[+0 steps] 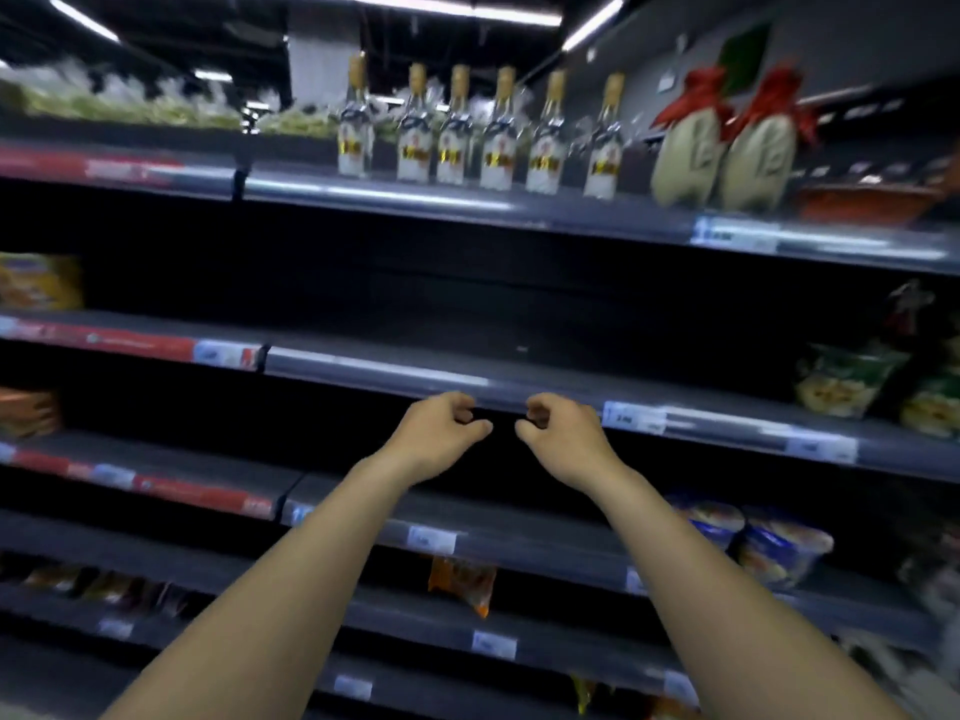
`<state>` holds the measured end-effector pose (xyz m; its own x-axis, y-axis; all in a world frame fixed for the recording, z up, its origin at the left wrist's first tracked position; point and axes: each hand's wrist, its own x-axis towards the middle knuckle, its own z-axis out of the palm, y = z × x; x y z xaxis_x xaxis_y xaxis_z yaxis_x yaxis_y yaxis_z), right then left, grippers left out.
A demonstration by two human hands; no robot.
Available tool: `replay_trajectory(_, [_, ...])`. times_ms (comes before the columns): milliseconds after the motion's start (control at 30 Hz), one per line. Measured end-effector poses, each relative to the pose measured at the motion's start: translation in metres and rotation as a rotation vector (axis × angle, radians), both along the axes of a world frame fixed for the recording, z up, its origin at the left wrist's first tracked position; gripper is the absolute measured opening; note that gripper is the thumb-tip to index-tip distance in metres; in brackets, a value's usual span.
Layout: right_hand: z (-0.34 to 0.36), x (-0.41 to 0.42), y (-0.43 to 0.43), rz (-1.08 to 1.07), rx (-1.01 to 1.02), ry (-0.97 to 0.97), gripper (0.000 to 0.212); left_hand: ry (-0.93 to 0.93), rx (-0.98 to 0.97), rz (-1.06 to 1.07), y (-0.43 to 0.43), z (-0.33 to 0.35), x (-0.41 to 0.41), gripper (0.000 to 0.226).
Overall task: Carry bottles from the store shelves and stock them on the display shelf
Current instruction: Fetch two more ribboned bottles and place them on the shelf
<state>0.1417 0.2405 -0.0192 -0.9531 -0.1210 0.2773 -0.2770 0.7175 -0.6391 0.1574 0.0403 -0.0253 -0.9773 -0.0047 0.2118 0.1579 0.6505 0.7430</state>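
My left hand (pixel 441 433) and right hand (pixel 563 433) hang side by side, fingers curled loosely inward, empty. Just beyond my fingertips runs a bare shelf (pixel 374 368). The bottles (pixel 480 129) stand upright in a row on the shelf above, well above and beyond both hands, about equally far from each; I judge either could reach.

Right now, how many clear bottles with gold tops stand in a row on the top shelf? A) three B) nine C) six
C: six clear bottles stand side by side on the top shelf, left of two red-tied jugs.
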Motion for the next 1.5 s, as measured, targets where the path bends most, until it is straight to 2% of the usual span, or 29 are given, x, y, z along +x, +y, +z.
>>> replay_trajectory(400, [0.177, -0.055, 0.117, -0.121, -0.008, 0.387, 0.048, 0.459, -0.036, -0.083, 0.116, 0.203, -0.087, 0.052])
replay_trajectory(533, [0.217, -0.075, 0.163, -0.234, -0.007, 0.522, 0.036, 0.581, -0.022, -0.085, 0.165, 0.249, -0.107, 0.052])
replay_trajectory(600, [0.236, -0.087, 0.182, -0.275, -0.037, 0.577, 0.034, 0.628, -0.01, -0.078, 0.185, 0.262, -0.118, 0.044])
replay_trajectory(700, [0.252, -0.105, 0.207, -0.323, -0.047, 0.637, 0.04, 0.653, -0.014, -0.076, 0.207, 0.269, -0.14, 0.02])
replay_trajectory(800, [0.253, -0.12, 0.223, -0.372, -0.032, 0.71, 0.044, 0.683, -0.007, -0.072, 0.224, 0.269, -0.16, 0.028])
replay_trajectory(900, [0.252, -0.135, 0.23, -0.384, -0.038, 0.705, 0.04, 0.699, -0.016, -0.031, 0.234, 0.265, -0.176, 0.06])
replay_trajectory(967, [0.252, -0.146, 0.229, -0.368, -0.065, 0.664, 0.048, 0.671, -0.004, -0.003, 0.237, 0.263, -0.185, 0.072])
replay_trajectory(1167, [0.256, -0.174, 0.228, -0.382, -0.109, 0.611, 0.076, 0.561, -0.079, 0.071, 0.236, 0.269, -0.201, 0.077])
replay_trajectory(1300, [0.259, -0.181, 0.233, -0.369, -0.122, 0.518, 0.095, 0.499, -0.1, 0.094, 0.239, 0.274, -0.209, 0.096])
replay_trajectory(1333, [0.261, -0.181, 0.234, -0.37, -0.111, 0.501, 0.093, 0.501, -0.107, 0.109, 0.24, 0.273, -0.21, 0.099])
replay_trajectory(1433, [0.264, -0.176, 0.237, -0.359, -0.075, 0.475, 0.064, 0.538, -0.134, 0.142, 0.24, 0.269, -0.212, 0.1])
replay_trajectory(1500, [0.264, -0.174, 0.237, -0.358, -0.054, 0.484, 0.055, 0.582, -0.151, 0.159, 0.239, 0.266, -0.212, 0.098])
